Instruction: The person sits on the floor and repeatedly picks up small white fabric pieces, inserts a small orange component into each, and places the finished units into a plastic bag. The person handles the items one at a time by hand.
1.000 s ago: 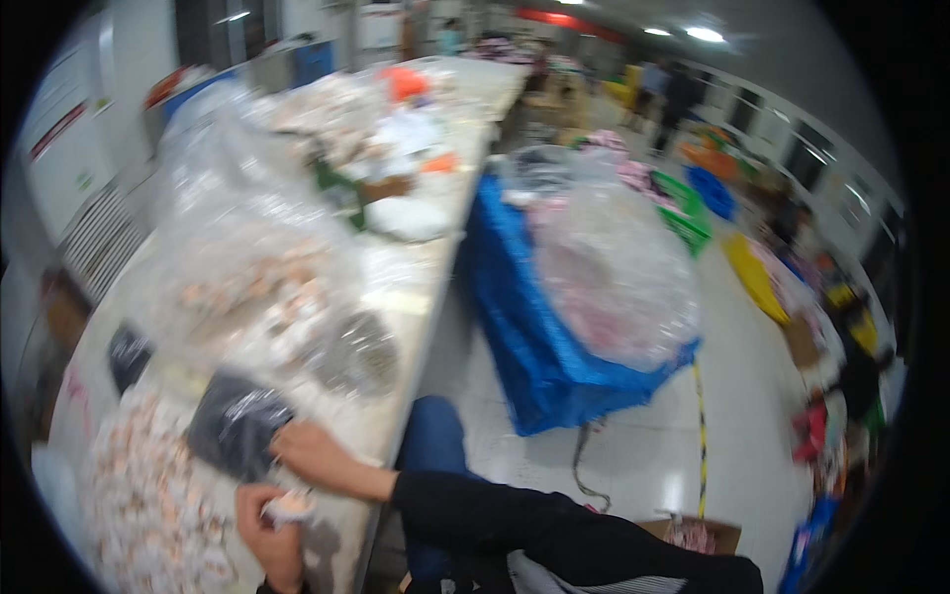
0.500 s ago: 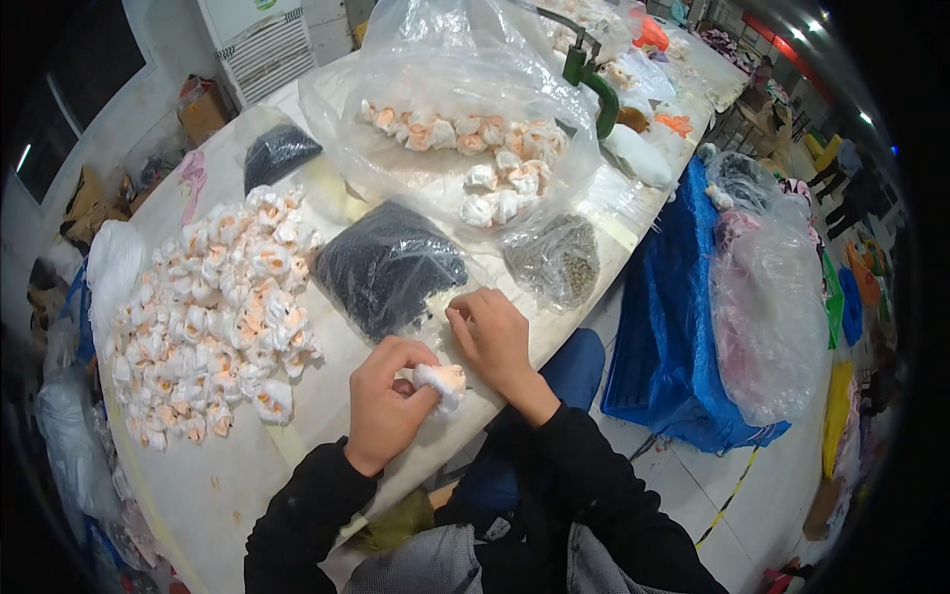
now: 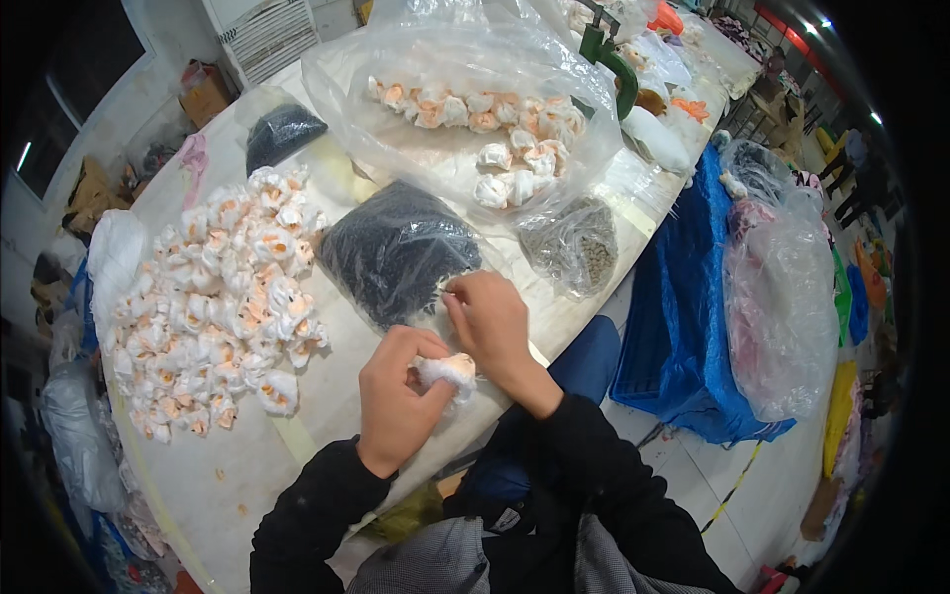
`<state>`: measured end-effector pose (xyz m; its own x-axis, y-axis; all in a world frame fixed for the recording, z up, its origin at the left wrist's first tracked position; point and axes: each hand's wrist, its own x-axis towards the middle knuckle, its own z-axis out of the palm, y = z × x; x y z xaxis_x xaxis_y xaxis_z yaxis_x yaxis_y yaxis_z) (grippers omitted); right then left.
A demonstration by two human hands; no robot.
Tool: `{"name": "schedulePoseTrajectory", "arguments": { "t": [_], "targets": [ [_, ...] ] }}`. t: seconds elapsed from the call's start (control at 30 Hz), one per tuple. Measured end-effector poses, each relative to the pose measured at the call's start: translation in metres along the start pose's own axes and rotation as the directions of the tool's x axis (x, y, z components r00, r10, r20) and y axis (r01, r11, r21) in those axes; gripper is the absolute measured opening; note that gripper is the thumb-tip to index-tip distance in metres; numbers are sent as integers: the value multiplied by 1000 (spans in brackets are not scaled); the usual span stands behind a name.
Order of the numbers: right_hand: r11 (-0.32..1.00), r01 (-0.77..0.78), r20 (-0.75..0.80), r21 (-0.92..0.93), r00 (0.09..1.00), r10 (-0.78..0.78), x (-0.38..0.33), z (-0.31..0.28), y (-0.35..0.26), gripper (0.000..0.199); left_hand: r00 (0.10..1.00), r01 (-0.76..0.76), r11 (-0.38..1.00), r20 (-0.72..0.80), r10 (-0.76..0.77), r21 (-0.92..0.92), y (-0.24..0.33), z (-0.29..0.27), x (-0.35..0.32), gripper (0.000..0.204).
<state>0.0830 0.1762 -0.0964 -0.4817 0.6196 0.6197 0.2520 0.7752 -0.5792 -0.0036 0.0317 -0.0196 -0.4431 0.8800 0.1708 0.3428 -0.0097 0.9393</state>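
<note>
My left hand (image 3: 401, 391) pinches a small fluffy white and peach plush piece (image 3: 451, 374) near the table's front edge. Just right of it, my right hand (image 3: 490, 322) has its thumb and fingertips together at the opening of a clear bag of tiny black beads (image 3: 396, 247); anything in that pinch is too small to make out. To the left lies a wide heap of similar plush pieces (image 3: 223, 297). Beyond my right hand rests a clear bag of greyish-brown pellets (image 3: 574, 247).
A large clear plastic bag (image 3: 346, 119) with more plush pieces stands at the back. Behind the heap sits a smaller bag of black beads (image 3: 282, 136). A green metal hand tool (image 3: 618, 74) is fixed at the far side. Right of the table stands a blue bag (image 3: 663, 327).
The view has shifted slightly. My left hand still grips the plush piece, and my right hand stays pinched by the black beads, a little closer to the bag's opening.
</note>
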Motion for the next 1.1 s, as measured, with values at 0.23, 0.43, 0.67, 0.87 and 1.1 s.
{"name": "schedulePoseTrajectory", "arguments": {
  "t": [0.23,0.43,0.67,0.87,1.1],
  "targets": [
    [962,97,10,257,995,-103,-44,-79,-68,21,992,125,984,15,-124,-128,-11,-4,5,16],
    [958,125,36,258,990,-139,-58,-86,-78,27,972,235,951,72,-225,-202,-15,-3,2,13],
    [987,-81,-44,141,995,88,-57,-79,-66,23,872,454,824,359,-333,-338,-11,-12,8,15],
    [965,-137,4,226,990,140,-56,-87,-71,18,846,507,771,396,-357,-387,-7,-11,4,18],
    [955,-156,13,251,987,157,-56,-95,-72,19,868,458,805,388,-311,-377,4,-7,1,17]
  ]
}}
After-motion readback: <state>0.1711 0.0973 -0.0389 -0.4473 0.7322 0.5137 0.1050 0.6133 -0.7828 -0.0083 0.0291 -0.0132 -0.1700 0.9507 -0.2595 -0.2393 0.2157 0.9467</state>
